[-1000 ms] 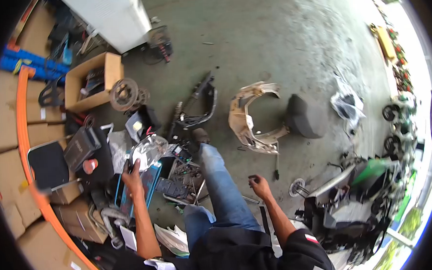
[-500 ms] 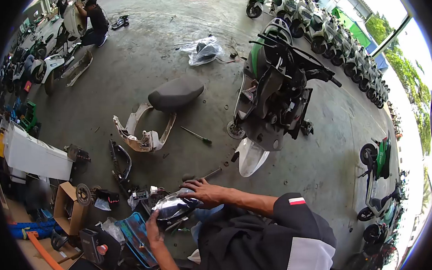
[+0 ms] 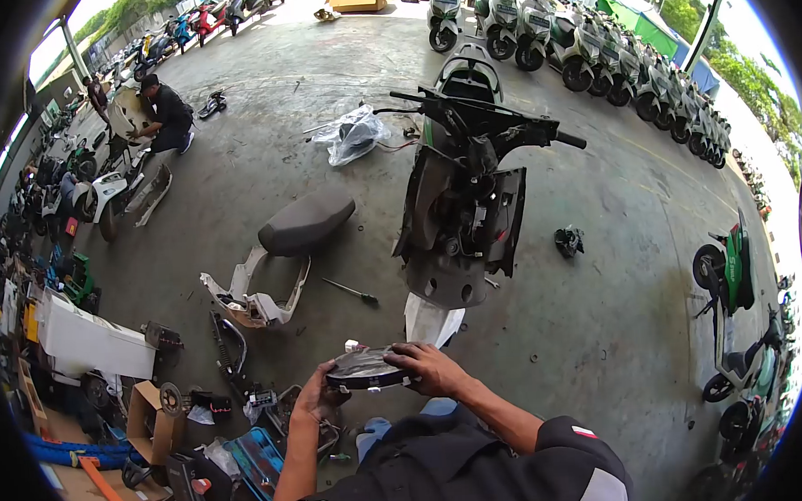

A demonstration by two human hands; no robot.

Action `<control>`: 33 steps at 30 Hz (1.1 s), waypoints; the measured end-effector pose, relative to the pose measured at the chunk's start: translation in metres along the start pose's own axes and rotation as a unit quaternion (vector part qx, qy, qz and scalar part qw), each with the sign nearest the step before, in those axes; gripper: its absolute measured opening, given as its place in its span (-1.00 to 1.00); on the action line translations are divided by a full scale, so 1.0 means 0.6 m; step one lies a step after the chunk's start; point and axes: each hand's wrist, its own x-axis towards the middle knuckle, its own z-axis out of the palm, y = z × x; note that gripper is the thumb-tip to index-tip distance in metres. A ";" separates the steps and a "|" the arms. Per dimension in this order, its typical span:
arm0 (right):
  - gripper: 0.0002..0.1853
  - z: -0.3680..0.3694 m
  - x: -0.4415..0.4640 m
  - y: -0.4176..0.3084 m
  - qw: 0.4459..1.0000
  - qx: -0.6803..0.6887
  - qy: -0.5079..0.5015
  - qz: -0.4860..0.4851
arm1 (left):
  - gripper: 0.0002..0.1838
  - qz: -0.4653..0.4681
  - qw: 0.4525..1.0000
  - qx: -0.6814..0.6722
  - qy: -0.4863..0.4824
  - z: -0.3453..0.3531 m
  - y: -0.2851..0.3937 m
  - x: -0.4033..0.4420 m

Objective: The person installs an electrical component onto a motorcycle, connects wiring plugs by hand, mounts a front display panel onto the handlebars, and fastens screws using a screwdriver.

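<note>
As the left grip (image 3: 314,393) clasps the black-rimmed part (image 3: 367,368), the right grip (image 3: 433,370) does likewise — opposite.

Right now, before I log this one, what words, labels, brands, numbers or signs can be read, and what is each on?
Nothing reads in full.
"S...": white lettering on the green scooter at right; it seems to begin with S, the rest too blurred.
Held round part: no readable text.
Dark box at lower left: any print is too small to read.
Parked scooters: any markings are too small to read.
</note>
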 end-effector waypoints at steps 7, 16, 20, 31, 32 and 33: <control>-0.32 -0.158 -0.167 0.152 0.990 0.047 0.064 0.118 | -0.26 -0.037 0.933 0.354 0.060 0.238 -0.035 0.111; -0.43 -0.256 -0.301 0.227 0.931 0.005 0.271 0.243 | -0.50 0.359 0.701 0.615 -0.032 0.584 0.122 0.287; -0.47 -0.264 -0.304 0.255 0.879 0.026 0.367 0.305 | -0.34 0.488 0.579 0.651 -0.057 0.759 0.219 0.408; -0.44 -0.337 -0.044 0.314 0.808 -0.023 0.461 0.367 | -0.24 0.492 0.468 0.724 -0.120 0.935 0.333 0.689; -0.44 -0.345 -0.013 0.321 0.804 -0.030 0.473 0.360 | -0.39 0.547 0.503 0.653 -0.147 0.924 0.329 0.693; -0.43 -0.353 0.019 0.326 0.799 -0.033 0.485 0.354 | -0.65 0.613 0.502 0.594 -0.141 0.912 0.315 0.698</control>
